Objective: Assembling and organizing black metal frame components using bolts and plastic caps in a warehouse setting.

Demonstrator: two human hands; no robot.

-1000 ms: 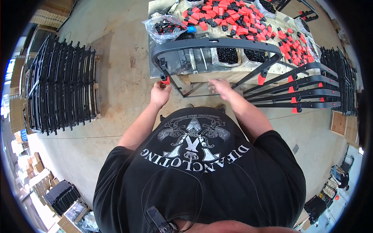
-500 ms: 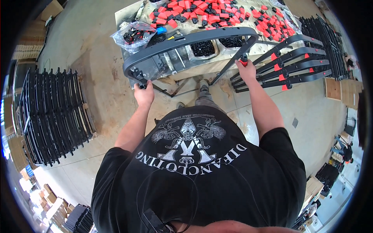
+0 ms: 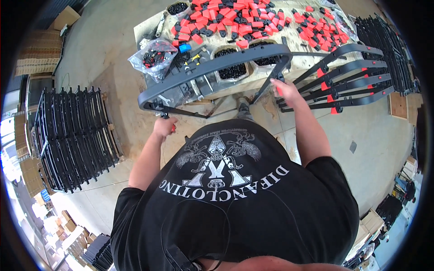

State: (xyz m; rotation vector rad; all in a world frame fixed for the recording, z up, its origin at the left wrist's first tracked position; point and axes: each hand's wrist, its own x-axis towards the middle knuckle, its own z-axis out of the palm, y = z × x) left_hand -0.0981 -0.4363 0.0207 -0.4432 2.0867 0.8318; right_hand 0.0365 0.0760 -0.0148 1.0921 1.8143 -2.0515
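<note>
A black tubular frame (image 3: pixel 212 64) with rounded corners stands between me and the workbench, its long bar arching across in front of my arms. My left hand (image 3: pixel 163 127) is closed at the frame's left end on a red-and-black plastic fitting, of which a bit of red shows beside the fingers. At the right end, my right hand (image 3: pixel 289 94) wraps another fitting, its red part (image 3: pixel 279 91) peeking out by the fingers. Whether either fitting is fastened to the frame I cannot tell.
On the bench (image 3: pixel 149 27) lie a heap of red-and-black fittings (image 3: pixel 235 18), a plastic bag (image 3: pixel 154 58) of parts, tubs of small black pieces (image 3: pixel 231 67) and wrenches. Similar frames (image 3: pixel 348 81) lean at the right. A stack of black frames (image 3: pixel 74 137) stands on the left floor.
The frame has come lower and nearer to me, its left end shifting left. Both hands have moved down with it. Red now shows at my left hand.
</note>
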